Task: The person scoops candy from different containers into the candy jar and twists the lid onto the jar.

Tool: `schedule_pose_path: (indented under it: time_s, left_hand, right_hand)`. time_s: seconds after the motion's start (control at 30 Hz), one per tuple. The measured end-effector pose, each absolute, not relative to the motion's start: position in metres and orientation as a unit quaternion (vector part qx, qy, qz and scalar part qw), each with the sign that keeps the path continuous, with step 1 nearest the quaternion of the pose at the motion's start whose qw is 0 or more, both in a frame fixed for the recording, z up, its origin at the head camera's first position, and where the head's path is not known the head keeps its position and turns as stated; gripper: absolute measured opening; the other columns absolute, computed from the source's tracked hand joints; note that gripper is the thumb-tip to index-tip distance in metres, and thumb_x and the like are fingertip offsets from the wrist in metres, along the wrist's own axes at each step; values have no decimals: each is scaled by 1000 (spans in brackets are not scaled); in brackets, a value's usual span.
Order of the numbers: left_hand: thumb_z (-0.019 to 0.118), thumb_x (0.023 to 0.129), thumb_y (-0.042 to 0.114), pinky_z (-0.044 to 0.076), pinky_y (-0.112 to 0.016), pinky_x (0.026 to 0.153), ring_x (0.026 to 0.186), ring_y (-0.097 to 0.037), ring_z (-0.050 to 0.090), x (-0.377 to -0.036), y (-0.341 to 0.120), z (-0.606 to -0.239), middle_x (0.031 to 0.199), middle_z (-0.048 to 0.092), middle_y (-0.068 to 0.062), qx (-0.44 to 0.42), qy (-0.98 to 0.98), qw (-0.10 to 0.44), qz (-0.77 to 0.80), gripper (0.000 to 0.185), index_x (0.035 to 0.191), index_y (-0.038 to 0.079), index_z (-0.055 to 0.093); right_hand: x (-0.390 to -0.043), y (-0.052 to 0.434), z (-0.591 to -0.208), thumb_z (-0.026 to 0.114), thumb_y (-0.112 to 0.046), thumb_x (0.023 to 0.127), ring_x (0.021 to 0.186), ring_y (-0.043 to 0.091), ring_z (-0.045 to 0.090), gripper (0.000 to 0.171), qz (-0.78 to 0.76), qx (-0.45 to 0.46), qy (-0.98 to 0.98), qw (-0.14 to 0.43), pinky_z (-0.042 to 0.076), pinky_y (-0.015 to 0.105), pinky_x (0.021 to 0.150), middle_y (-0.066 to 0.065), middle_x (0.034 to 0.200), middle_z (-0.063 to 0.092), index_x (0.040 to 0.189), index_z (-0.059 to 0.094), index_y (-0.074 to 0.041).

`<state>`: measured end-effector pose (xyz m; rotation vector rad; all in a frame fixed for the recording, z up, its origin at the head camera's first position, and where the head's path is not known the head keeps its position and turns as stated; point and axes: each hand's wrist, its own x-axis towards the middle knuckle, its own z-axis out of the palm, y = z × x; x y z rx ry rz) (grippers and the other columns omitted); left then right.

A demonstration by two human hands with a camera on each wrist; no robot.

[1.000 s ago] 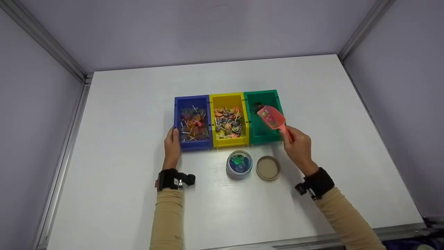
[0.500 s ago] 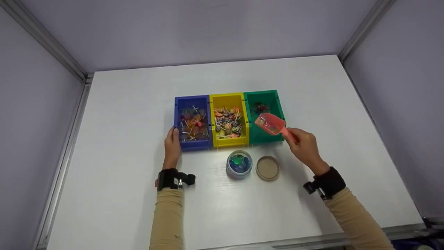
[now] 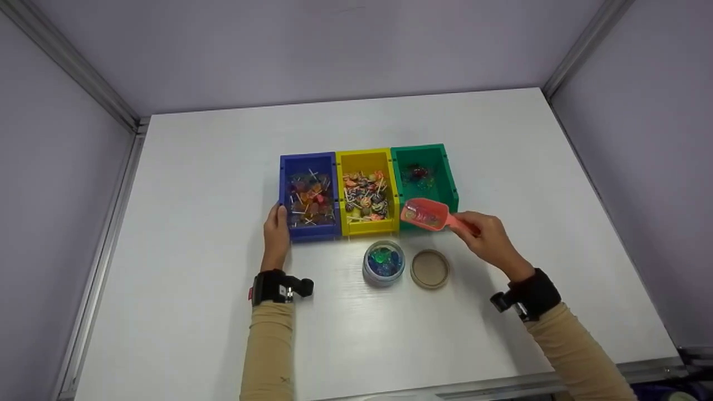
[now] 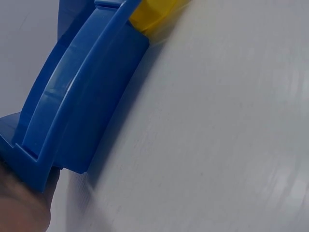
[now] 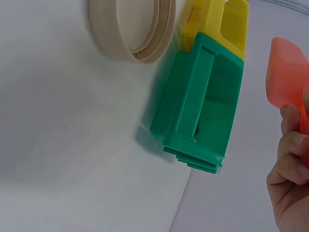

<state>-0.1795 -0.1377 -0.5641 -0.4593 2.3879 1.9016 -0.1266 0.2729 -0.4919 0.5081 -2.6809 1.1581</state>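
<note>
White table (image 3: 211, 167), bins side by side. Held by right hand (image 3: 484, 236), pinching handle: light, rigid plastic scoop (image 3: 426, 214), apparently loaded, ahead of grip, over green bin (image 3: 443, 161) near edge. Left hand (image 3: 276, 234) flat against blue bin (image 3: 284, 167).

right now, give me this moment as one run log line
right hand: holds red plastic scoop with beads above green bin front | left hand: rests on blue bin corner | open glass jar, tan lid on table
</note>
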Motion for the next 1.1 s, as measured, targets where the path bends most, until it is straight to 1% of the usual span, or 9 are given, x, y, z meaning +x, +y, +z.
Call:
schedule_pose_path:
  time_s: [0.27,0.33,0.5,0.63,0.73,0.83,0.97,1.1]
  left_hand:
    - [32,106,27,23,-43,125,148,-34,27,-180,-139,-566,155,32,-23,-148,772,23,617,52,148,-4,30]
    - [32,106,27,23,-43,125,148,-34,27,-180,-139,-566,155,32,-23,-147,771,23,620,52,149,-4,30]
    - [33,106,27,23,-43,125,148,-34,27,-180,-139,-567,155,32,-23,-146,769,21,622,52,148,-4,30]
    - [32,106,27,23,-43,125,148,-35,26,-181,-139,-566,156,31,-23,-149,774,25,615,53,149,-4,29]
    - [32,106,29,23,-44,125,149,-35,26,-181,-139,-565,156,30,-23,-149,778,31,609,54,149,-4,28]
    - [32,106,29,23,-45,125,149,-35,26,-181,-139,-565,156,30,-23,-150,777,32,610,54,150,-3,27]
    - [33,106,27,23,-45,125,148,-36,27,-181,-138,-566,155,32,-24,-151,777,25,610,53,149,-5,29]
    - [33,106,26,24,-44,125,148,-36,28,-180,-138,-567,155,32,-24,-153,776,23,612,52,148,-5,30]
  right_hand:
    - [-125,277,-490,71,1,82,62,-1,38,18,421,209,-882,34,34,13,52,15,79,69,100,71,4]
    - [-125,278,-489,70,0,83,61,-1,38,18,427,215,-878,9,34,13,52,14,77,67,101,71,4]
    - [-124,280,-484,67,-3,87,65,-1,42,20,428,220,-874,-59,39,14,55,13,78,65,106,71,3]
    - [-124,280,-480,66,-6,89,70,1,46,23,422,218,-873,-106,43,14,59,14,85,68,110,70,2]
    - [-124,281,-478,65,-8,91,71,1,47,25,420,216,-871,-132,45,14,61,16,89,70,113,69,2]
    - [-124,281,-477,64,-8,91,70,1,47,23,419,224,-868,-144,45,13,60,16,87,69,111,70,3]
    - [-124,281,-475,63,-7,92,67,-1,44,17,416,242,-862,-157,44,13,59,14,81,66,104,70,3]
    - [-123,279,-473,62,-8,93,67,0,44,16,412,255,-857,-174,44,12,60,14,82,66,101,71,3]
